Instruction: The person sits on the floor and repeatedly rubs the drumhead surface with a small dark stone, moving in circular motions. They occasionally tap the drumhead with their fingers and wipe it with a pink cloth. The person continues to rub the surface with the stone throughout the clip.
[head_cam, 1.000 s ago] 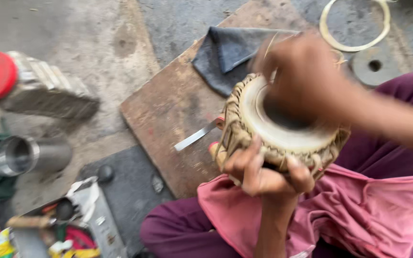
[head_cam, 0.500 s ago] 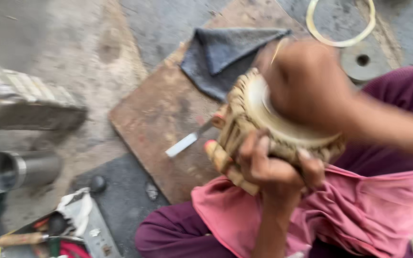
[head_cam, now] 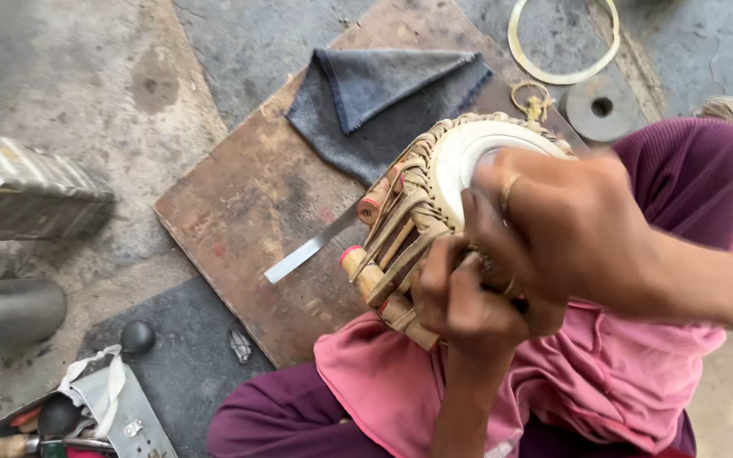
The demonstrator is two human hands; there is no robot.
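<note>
A small drum (head_cam: 434, 212) is held tilted on the lap over a pink cloth (head_cam: 604, 373). The left hand (head_cam: 460, 297) is clamped on its laced side to steady it. The right hand (head_cam: 562, 225) is pressed, fingers together, onto the white drumhead; a metal strip (head_cam: 307, 250) lies on the wooden board (head_cam: 239, 212) beside it.

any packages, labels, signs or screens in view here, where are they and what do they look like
No labels, signs or screens show.
Open box: bottom left corner, grey metal-looking, holding tools and a white rag; the nearest thing to a package.
Can: left edge, lying on its side, plain silver cylinder.
Neither is near the left hand or right hand, which are on the drum.
</note>
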